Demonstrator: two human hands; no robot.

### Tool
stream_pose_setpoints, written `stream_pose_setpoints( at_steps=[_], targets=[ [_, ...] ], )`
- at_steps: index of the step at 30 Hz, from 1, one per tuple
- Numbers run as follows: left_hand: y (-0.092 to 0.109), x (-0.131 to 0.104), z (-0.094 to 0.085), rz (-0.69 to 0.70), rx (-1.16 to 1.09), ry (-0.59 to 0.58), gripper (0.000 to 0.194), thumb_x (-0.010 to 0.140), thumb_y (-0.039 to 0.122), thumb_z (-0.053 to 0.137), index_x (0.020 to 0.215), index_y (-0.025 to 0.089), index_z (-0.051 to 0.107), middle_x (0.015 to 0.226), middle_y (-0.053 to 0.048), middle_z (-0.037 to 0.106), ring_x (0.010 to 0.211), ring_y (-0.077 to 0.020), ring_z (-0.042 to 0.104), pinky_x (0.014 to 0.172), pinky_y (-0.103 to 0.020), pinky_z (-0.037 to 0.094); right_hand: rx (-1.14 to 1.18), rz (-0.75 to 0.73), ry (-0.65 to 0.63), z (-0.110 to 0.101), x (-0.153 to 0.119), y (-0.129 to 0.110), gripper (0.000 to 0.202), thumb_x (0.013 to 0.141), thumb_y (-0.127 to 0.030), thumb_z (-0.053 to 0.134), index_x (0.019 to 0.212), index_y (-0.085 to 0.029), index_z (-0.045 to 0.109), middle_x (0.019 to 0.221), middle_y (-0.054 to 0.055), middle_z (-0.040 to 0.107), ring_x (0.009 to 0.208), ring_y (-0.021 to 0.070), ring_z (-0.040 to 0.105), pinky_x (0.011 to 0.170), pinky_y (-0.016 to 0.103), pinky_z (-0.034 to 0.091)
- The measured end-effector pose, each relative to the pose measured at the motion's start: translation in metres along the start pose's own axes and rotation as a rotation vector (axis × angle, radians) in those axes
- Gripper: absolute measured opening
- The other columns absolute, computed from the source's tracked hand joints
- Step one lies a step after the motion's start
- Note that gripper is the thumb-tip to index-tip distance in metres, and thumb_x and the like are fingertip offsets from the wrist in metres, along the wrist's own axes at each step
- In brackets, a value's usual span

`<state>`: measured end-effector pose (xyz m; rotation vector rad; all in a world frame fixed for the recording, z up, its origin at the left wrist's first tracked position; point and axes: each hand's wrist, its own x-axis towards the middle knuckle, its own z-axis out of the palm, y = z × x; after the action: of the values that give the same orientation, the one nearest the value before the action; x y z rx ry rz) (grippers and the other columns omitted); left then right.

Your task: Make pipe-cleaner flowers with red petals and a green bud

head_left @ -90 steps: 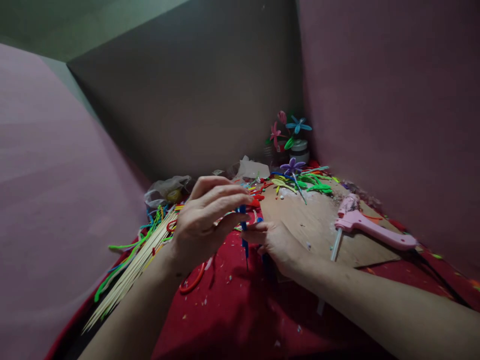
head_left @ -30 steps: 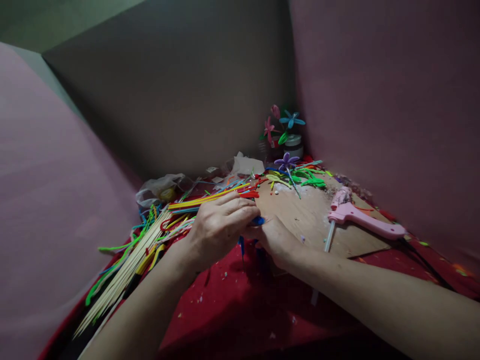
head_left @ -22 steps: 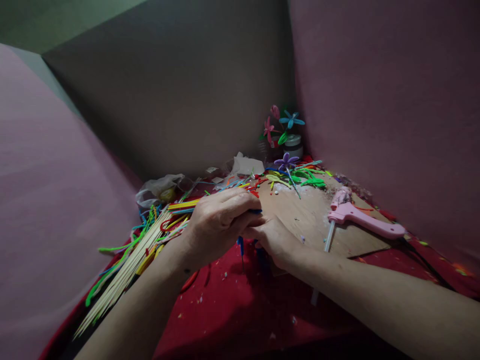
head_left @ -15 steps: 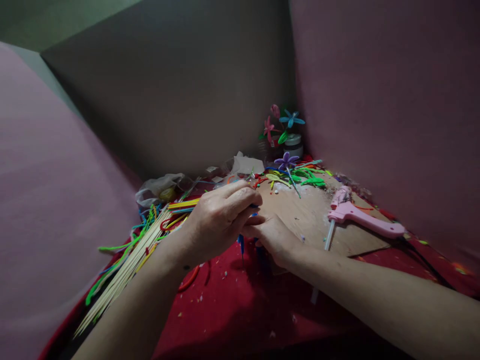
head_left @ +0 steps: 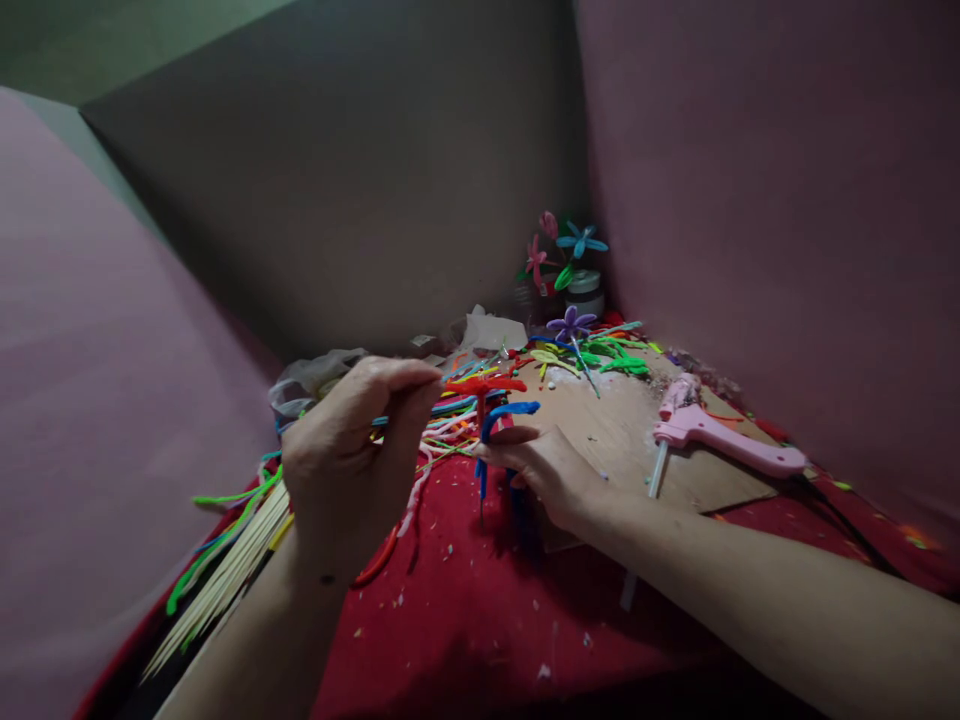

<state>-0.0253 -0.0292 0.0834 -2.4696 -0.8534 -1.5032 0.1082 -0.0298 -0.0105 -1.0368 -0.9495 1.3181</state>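
Observation:
A red pipe-cleaner flower [head_left: 491, 384] stands on a thin stem in front of me, its petals spread sideways. My left hand [head_left: 352, 450] is closed in a pinch, fingertips at the left end of a red petal. Below the flower, a blue pipe cleaner [head_left: 511, 409] runs along the stem, its upper end bent out to the right. Thumb and fingers of my right hand [head_left: 551, 470] grip the blue pipe cleaner and the stem. The bare tip of the stem points down over the red cloth [head_left: 450, 620].
At the right, a pink glue gun [head_left: 720, 435] lies on a cardboard sheet [head_left: 615, 430]. Bamboo sticks [head_left: 225, 590] and loose pipe cleaners [head_left: 251, 510] lie left. A purple flower [head_left: 571, 323] and green pieces [head_left: 622, 357] lie at the back, near a jar [head_left: 585, 293].
My left hand has moved left, away from my right hand, uncovering the red flower and the bent blue end. My right hand keeps its grip in nearly the same place.

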Motion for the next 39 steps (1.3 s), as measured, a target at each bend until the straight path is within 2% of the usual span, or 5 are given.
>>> stream_pose_setpoints(
  at_steps=[3, 10, 21, 33, 39],
  targets=[
    [-0.014, -0.017, 0.007, -0.222, -0.06, -0.004, 0.007, 0.078, 0.02, 0.061, 0.085, 0.019, 0.063, 0.075, 0.002, 0.062, 0.065, -0.0087, 0.055, 0.061, -0.021, 0.045, 0.126, 0.025, -0.02, -0.002, 0.0, -0.001, 0.017, 0.057, -0.034, 0.071, 0.065, -0.019, 0.068, 0.065, 0.001, 0.062, 0.066, 0.0159, 0.05, 0.059, 0.029, 0.033],
    [-0.028, -0.041, 0.035, -0.662, -0.365, -0.489, 0.027, 0.078, 0.036, 0.06, 0.093, 0.014, 0.057, 0.083, -0.005, 0.066, 0.072, -0.0151, 0.062, 0.06, -0.025, 0.047, 0.191, -0.037, -0.037, -0.003, 0.003, -0.002, 0.027, 0.063, -0.039, 0.069, 0.079, -0.018, 0.07, 0.074, 0.004, 0.067, 0.065, 0.0161, 0.053, 0.059, 0.03, 0.034],
    [-0.032, -0.063, 0.058, -0.107, 0.415, -0.557, 0.025, 0.089, 0.023, 0.037, 0.077, 0.015, 0.058, 0.066, -0.006, 0.062, 0.057, -0.0164, 0.056, 0.05, -0.025, 0.03, 0.167, -0.142, 0.041, -0.001, 0.002, -0.001, 0.026, 0.064, -0.039, 0.068, 0.082, -0.019, 0.069, 0.069, 0.001, 0.065, 0.062, 0.0152, 0.052, 0.057, 0.029, 0.035],
    [-0.041, -0.056, 0.052, -0.935, -0.788, -0.459, 0.024, 0.077, 0.037, 0.058, 0.066, 0.016, 0.051, 0.048, 0.007, 0.041, 0.038, -0.0038, 0.029, 0.038, -0.018, 0.019, 0.104, -0.07, -0.096, -0.005, 0.008, -0.001, 0.03, 0.061, -0.038, 0.072, 0.082, -0.016, 0.072, 0.073, 0.003, 0.068, 0.064, 0.0136, 0.051, 0.054, 0.026, 0.033],
    [-0.045, -0.061, 0.048, -1.044, -1.176, -0.476, 0.022, 0.08, 0.032, 0.058, 0.068, 0.016, 0.048, 0.046, 0.008, 0.042, 0.033, -0.0017, 0.025, 0.034, -0.014, 0.02, 0.088, -0.095, -0.2, -0.01, 0.011, 0.005, 0.029, 0.069, -0.037, 0.067, 0.093, -0.02, 0.072, 0.087, 0.006, 0.069, 0.08, 0.0185, 0.055, 0.066, 0.03, 0.039]
  ],
)
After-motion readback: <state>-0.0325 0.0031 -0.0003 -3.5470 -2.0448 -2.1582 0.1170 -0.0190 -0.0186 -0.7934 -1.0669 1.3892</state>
